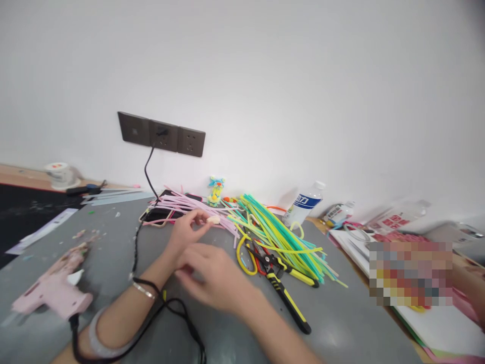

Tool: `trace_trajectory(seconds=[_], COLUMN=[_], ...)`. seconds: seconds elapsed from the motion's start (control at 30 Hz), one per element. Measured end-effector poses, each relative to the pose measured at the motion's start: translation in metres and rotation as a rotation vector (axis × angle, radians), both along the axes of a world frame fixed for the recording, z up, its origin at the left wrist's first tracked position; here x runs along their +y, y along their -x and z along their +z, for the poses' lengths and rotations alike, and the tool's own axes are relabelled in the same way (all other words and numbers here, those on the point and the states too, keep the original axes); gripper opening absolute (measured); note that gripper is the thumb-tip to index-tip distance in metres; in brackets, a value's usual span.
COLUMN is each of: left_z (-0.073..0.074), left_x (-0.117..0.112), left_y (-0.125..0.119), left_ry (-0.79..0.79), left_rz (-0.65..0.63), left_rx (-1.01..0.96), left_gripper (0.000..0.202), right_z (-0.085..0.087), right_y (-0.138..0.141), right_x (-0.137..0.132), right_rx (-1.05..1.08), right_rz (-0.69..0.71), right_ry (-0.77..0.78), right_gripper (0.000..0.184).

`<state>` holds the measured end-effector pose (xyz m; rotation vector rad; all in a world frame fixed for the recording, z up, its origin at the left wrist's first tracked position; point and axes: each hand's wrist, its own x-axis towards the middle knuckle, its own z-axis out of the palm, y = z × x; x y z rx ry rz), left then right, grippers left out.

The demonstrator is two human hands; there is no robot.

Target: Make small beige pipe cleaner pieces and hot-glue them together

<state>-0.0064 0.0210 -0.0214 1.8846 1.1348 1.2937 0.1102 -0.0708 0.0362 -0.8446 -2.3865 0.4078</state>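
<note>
My left hand (189,228) reaches toward the pink pipe cleaners (182,203), thumb and fingers pinched together. At its fingertips sits a small cream-coloured piece (213,220), too blurred to name further. My right hand (208,273) hovers nearer to me, just below the left wrist. Its fingers are curled together and smeared, and anything in them is hidden. Right of both hands, pliers with yellow-and-black handles (285,299) lie beside yellow-handled scissors (242,262). Behind those tools spreads a bundle of green and yellow pipe cleaners (276,230).
A pink glue gun (56,293) lies at left, its black cord (182,309) crossing my left forearm. Against the wall stand a small blue-and-yellow figure (215,191) and a leaning bottle (305,203). At right, another person's arm (468,280) is over white sheets (450,331).
</note>
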Motion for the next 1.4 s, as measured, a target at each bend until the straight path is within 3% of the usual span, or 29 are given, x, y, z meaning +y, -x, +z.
trace_trajectory(seconds=[0.13, 0.27, 0.5, 0.63, 0.77, 0.93, 1.13, 1.4], left_z=[0.004, 0.006, 0.010, 0.013, 0.013, 0.016, 0.018, 0.013], left_x=[-0.005, -0.008, -0.008, -0.012, -0.015, -0.017, -0.018, -0.017], left_y=[-0.004, -0.007, -0.005, -0.004, -0.005, -0.007, -0.008, -0.008], left_ry=[0.004, -0.003, -0.004, -0.009, 0.003, 0.002, 0.074, 0.143], left_rz=[0.011, 0.031, 0.057, 0.041, 0.013, -0.049, -0.155, -0.236], left_rx=[-0.012, -0.007, 0.007, -0.029, -0.086, -0.107, -0.080, -0.039], left_gripper=[0.009, 0.009, 0.006, 0.005, 0.006, 0.005, 0.005, 0.009], right_z=[-0.012, -0.033, -0.047, -0.047, -0.044, -0.038, -0.040, -0.034], right_y=[-0.055, -0.062, -0.066, -0.079, -0.089, -0.096, -0.096, -0.094], right_x=[0.013, 0.015, 0.017, 0.023, 0.032, 0.038, 0.036, 0.032], right_rx=[-0.246, -0.270, 0.069, 0.505, 0.971, 1.247, 1.179, 1.049], right_rz=[-0.214, -0.265, -0.195, -0.213, -0.316, -0.568, -0.550, -0.569], right_ry=[0.232, 0.427, 0.602, 0.770, 0.727, 0.662, 0.562, 0.561], right_gripper=[0.012, 0.014, 0.019, 0.006, 0.025, 0.033, 0.022, 0.020])
